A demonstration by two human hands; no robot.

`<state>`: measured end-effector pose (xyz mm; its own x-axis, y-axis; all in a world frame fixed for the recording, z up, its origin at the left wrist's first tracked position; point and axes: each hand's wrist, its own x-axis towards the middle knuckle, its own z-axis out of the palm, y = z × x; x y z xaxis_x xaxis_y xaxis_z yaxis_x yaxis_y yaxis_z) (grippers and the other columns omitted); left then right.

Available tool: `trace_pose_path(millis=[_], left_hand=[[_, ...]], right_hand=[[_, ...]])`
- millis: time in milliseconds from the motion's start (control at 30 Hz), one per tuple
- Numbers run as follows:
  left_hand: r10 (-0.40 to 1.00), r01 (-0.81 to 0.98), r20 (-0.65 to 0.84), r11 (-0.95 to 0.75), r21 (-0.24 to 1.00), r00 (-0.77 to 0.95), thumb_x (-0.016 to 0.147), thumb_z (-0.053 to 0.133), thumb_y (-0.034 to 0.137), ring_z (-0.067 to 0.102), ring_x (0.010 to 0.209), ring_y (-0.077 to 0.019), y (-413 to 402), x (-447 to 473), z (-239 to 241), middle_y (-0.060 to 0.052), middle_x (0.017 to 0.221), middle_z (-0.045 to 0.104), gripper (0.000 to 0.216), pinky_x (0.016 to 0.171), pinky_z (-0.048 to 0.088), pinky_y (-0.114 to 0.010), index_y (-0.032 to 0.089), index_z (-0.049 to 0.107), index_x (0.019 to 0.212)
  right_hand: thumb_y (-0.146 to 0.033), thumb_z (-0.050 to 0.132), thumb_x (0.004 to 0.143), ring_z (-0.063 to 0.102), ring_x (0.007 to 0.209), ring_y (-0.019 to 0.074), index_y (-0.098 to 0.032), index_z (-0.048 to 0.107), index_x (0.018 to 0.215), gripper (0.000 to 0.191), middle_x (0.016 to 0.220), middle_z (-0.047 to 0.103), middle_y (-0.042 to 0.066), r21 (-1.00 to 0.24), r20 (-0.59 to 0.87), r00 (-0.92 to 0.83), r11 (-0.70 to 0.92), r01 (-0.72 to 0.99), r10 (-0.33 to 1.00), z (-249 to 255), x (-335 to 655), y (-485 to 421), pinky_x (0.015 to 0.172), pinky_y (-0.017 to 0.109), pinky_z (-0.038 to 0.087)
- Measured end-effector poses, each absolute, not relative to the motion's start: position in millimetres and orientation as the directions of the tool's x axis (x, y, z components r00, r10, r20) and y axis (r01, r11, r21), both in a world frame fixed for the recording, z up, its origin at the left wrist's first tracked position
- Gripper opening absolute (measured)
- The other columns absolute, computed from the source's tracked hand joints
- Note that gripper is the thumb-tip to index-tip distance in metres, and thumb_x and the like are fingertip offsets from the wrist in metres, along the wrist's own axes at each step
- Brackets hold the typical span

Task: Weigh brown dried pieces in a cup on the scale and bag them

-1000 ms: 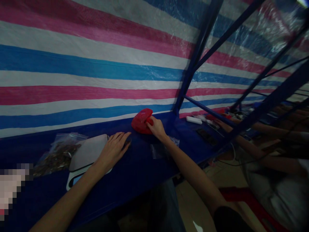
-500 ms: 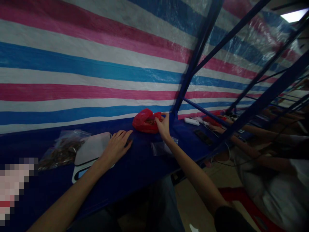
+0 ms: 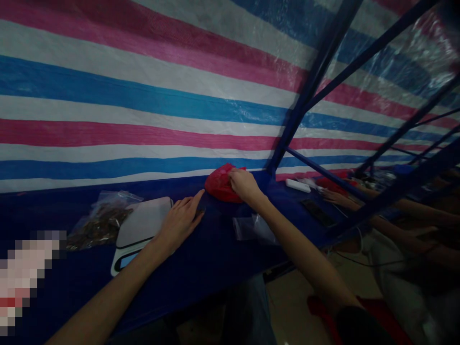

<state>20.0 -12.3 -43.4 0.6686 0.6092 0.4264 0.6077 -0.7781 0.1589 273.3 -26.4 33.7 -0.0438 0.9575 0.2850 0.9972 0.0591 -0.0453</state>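
Right hand [image 3: 246, 186] is bending into the crumpled red plastic bag [image 3: 219, 184], its fingertips disappearing inside the thin film, so from my remote seat I cannot tell whether they are grasping anything. Taking twelve o'clock as straight ahead, I am seeing this bag sitting near twelve on the blue table [image 3: 201, 268], by the striped tarpaulin [image 3: 143, 105]. Left hand [image 3: 183, 213] is resting at the bag's eight o'clock, fingers extended and gripping nothing visible, its wrist crossing the digital scale [image 3: 143, 220], perhaps for support. Farther toward nine, a zip-lock bag of small brown pieces [image 3: 104, 220] is lying right beside the scale, probably for easy reach. Another clear plastic bag [image 3: 244, 229] is lying toward five. The red bag's mouth seems to be facing three, probably leaving the fingers room; its slightly longer axis is apparently running nine to three.
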Motion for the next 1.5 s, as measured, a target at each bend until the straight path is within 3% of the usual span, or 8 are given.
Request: trace_pose_path(millis=[167,333,467,700,967,1200,1333,1500], left_hand=[[0.618,0.630,0.412,-0.766,0.125,0.670,0.097,0.055,0.038,0.059,0.122,-0.0299,-8.1,14.6,-44.6,-0.015,0.125,0.067,0.070,0.100,0.048,-0.046,0.017,0.023,0.156],[0.623,0.652,0.392,-0.755,0.073,0.677,0.096,0.057,0.040,0.060,0.122,-0.0317,-9.5,11.1,-44.2,-0.014,0.125,0.068,0.072,0.100,0.049,-0.048,0.021,0.022,0.157],[0.611,0.651,0.381,-0.758,0.030,0.694,0.095,0.060,0.039,0.059,0.124,-0.0329,-13.2,12.1,-40.9,-0.014,0.123,0.069,0.073,0.100,0.048,-0.049,0.021,0.025,0.156],[0.630,0.645,0.355,-0.759,0.091,0.691,0.097,0.057,0.040,0.058,0.124,-0.0293,-12.1,10.7,-35.3,-0.011,0.124,0.070,0.068,0.102,0.047,-0.047,0.020,0.027,0.155],[0.612,0.632,0.343,-0.773,0.066,0.713,0.093,0.062,0.042,0.054,0.127,-0.0297,-11.7,9.1,-35.9,-0.012,0.126,0.067,0.071,0.102,0.046,-0.047,0.021,0.030,0.153],[0.652,0.684,0.373,-0.727,0.062,0.660,0.093,0.060,0.044,0.056,0.122,-0.0305,-12.1,12.0,-34.9,-0.014,0.124,0.066,0.063,0.101,0.045,-0.046,0.015,0.039,0.145],[0.672,0.708,0.390,-0.703,0.070,0.629,0.091,0.063,0.046,0.059,0.116,-0.0303,-12.2,11.9,-34.0,-0.016,0.124,0.065,0.068,0.098,0.046,-0.045,0.013,0.038,0.144],[0.672,0.706,0.387,-0.705,0.069,0.632,0.093,0.062,0.043,0.059,0.118,-0.0304,-13.4,12.2,-32.3,-0.018,0.125,0.064,0.065,0.097,0.047,-0.044,0.010,0.037,0.143]], right_hand=[[-0.013,0.049,0.094,0.065,0.107,0.0319,-0.008,0.071,0.104,0.024,0.110,0.070,0.024,0.026,0.192,0.144,-0.152,0.988,0.971,11.0,286.7,3.6,0.090,0.041,0.049],[-0.016,0.042,0.098,0.055,0.121,0.0309,-0.011,0.066,0.120,0.032,0.127,0.064,0.021,0.152,0.082,0.011,-0.023,0.988,0.997,-18.0,305.0,8.9,0.098,0.039,0.046],[-0.001,0.040,0.091,0.057,0.118,0.0279,-0.013,0.063,0.124,0.042,0.129,0.062,0.018,0.128,0.128,-0.098,0.082,0.988,0.987,-24.9,315.3,17.3,0.094,0.035,0.046],[-0.010,0.050,0.093,0.059,0.113,0.0314,-0.009,0.064,0.120,0.031,0.124,0.066,0.020,0.123,0.131,-0.137,0.121,0.985,0.982,-28.8,318.1,20.7,0.094,0.039,0.046],[-0.003,0.043,0.092,0.061,0.098,0.0240,-0.014,0.070,0.106,0.032,0.110,0.068,0.014,-0.054,0.342,-0.136,0.164,0.985,0.930,-18.5,324.3,16.1,0.083,0.034,0.045],[-0.016,0.051,0.096,0.060,0.096,0.0232,-0.019,0.072,0.094,0.021,0.098,0.067,0.010,-0.269,0.720,-0.059,0.357,0.895,0.691,18.3,291.2,-6.4,0.087,0.038,0.048],[-0.017,0.062,0.092,0.065,0.090,0.0187,-0.021,0.072,0.095,0.011,0.095,0.071,0.005,-0.519,0.631,-0.129,0.539,0.663,0.765,14.0,238.0,-23.8,0.083,0.033,0.051],[-0.014,0.068,0.088,0.067,0.081,0.0140,-0.020,0.073,0.098,0.013,0.093,0.075,0.002,-0.718,0.390,-0.279,0.479,0.505,0.878,-12.5,203.6,-31.7,0.075,0.026,0.051]])
